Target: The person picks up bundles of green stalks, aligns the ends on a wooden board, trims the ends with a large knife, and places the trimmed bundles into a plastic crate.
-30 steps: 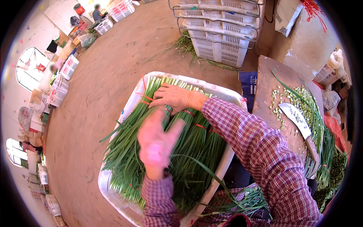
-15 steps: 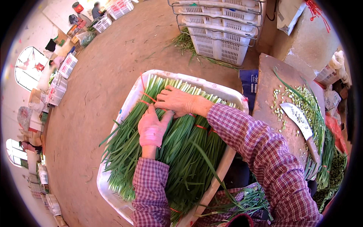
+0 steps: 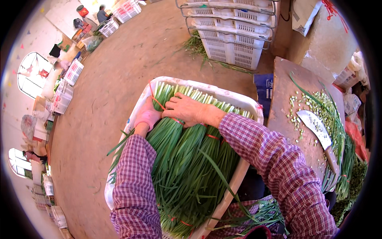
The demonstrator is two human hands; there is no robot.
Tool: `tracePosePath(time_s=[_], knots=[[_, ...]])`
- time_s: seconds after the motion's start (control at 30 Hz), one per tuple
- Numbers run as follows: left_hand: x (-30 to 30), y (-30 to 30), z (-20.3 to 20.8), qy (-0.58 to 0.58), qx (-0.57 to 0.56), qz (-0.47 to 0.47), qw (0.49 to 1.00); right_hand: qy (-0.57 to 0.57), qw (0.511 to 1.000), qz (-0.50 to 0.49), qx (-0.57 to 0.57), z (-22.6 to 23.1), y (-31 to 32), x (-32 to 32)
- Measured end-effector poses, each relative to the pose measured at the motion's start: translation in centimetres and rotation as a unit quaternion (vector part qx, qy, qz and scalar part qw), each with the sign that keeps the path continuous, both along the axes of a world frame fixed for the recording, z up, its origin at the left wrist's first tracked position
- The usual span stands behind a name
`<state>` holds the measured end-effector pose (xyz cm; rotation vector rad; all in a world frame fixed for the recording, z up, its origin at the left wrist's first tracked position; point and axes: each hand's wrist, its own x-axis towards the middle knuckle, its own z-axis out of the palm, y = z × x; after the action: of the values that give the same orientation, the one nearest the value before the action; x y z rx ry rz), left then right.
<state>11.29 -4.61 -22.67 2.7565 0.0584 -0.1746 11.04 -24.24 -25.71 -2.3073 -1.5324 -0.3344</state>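
Note:
Bunches of garlic chives (image 3: 179, 167), tied with red bands, lie side by side in a white plastic crate (image 3: 238, 96), pale cut ends toward the far side. My left hand (image 3: 148, 115), with a pink covering, grips the outer side of the leftmost bunch; its fingertips are partly hidden. From the other side, my right hand (image 3: 190, 110) closes over the same bunch, fingers curled between the stalks just below the cut ends. A red band (image 3: 156, 101) loops loosely beside the left hand, one end sticking up past the crate rim.
On the right, a wooden board (image 3: 283, 81) holds chopped pieces and a broad-bladed knife (image 3: 317, 127). White crates (image 3: 230, 49) are stacked beyond my crate. Loose chives (image 3: 262, 213) lie across my lap. Far left, other people sit among crates (image 3: 61, 95) along the wall.
My left hand has moved from on top of the chives to the far left side of the leftmost bunch. My right hand stays nearly in place. The leaves at the left have shifted inward.

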Motion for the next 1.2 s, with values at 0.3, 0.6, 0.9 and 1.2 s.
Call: tracePosePath(time_s=[0.3, 0.6, 0.9, 1.2], knots=[[1.1, 3.7, 0.8, 0.128, -0.380, 0.052, 0.915, 0.018, 1.000, -0.001, 0.019, -1.1, 0.4, 0.9], [3.2, 4.8, -2.4, 0.018, -0.244, 0.020, 0.969, 0.027, 0.999, -0.004, 0.041, -1.5, 2.2, 2.0], [2.7, 3.4, -3.3, -0.034, -0.124, -0.011, 0.992, 0.030, 0.999, -0.009, 0.040, -2.6, 2.2, 2.8], [-0.7, 5.9, -2.5, -0.035, -0.154, 0.013, 0.987, 0.106, 0.993, -0.044, 0.010, -2.0, 1.1, 2.3]])
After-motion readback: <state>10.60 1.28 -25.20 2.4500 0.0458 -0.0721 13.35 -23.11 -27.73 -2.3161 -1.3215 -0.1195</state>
